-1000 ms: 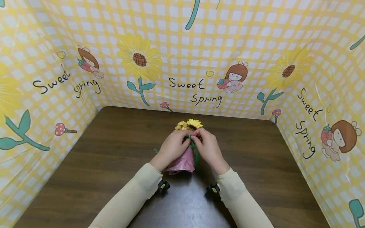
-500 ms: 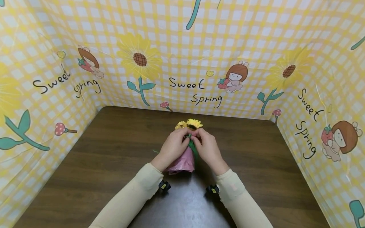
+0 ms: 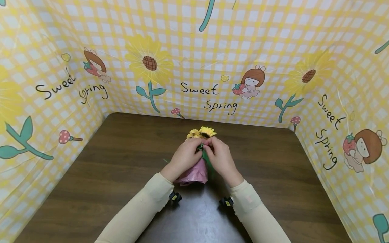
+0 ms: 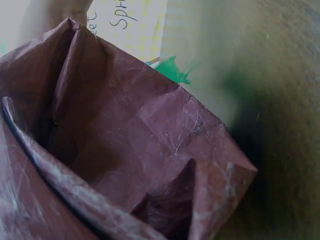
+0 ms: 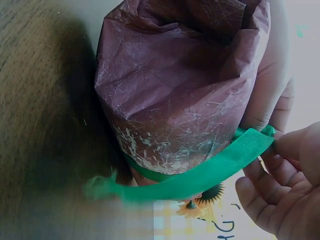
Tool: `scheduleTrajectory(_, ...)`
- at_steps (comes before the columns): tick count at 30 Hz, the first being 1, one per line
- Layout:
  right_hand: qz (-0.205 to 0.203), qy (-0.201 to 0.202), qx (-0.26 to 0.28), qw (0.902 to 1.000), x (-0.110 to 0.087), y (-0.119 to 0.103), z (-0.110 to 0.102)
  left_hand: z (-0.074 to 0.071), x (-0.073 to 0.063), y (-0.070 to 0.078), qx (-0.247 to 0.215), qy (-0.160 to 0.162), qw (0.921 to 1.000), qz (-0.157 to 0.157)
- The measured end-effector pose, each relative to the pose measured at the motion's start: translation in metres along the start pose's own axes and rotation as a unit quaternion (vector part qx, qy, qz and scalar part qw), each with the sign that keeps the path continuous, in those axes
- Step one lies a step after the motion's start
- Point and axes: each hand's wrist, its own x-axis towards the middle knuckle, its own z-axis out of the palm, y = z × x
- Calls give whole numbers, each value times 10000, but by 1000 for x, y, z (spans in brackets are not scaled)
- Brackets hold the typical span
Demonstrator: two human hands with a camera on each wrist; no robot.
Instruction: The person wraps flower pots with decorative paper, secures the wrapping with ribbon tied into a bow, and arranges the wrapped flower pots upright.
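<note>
A bouquet lies on the table, its pink paper wrapping [image 3: 197,173] open toward me and its yellow flowers [image 3: 207,131] at the far end. Around its narrow part runs a green ribbon [image 5: 215,170], with a small bunched part at the fingers. My left hand [image 3: 184,156] lies along the bouquet's left side, thumb and fingers pinching the ribbon at that bunched part. My right hand [image 3: 223,158] pinches the ribbon from the right, fingertips meeting the left ones. One frayed ribbon tail hangs loose. The left wrist view looks into the crumpled wrapping [image 4: 115,110], with a green ribbon end [image 4: 172,70] beyond it.
The dark wooden table [image 3: 136,141] is enclosed on three sides by a yellow checked cloth [image 3: 188,50] with printed flowers and lettering. A small black wrist camera [image 3: 174,198] sits at the left cuff, another wrist camera [image 3: 226,201] at the right.
Both hands stay almost in place at the ribbon, with slight finger movement. The loose ribbon tail on the right has swung from hanging straight to a slant.
</note>
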Motion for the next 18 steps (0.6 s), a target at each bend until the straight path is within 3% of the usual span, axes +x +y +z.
scheduleTrajectory(6, -92, 63, 57, 9999, 0, -1, -1, 2, 1, -1, -116, 82, 9998, -151)
scheduleTrajectory(11, -96, 48, 177, 9998, 0, -2, -3, 5, 3, -3, -136, 132, 9998, -90)
scheduleTrajectory(18, -80, -33, 214, 9997, 1, -1, -3, 8, 4, -3, 54, 14, 9999, -125)
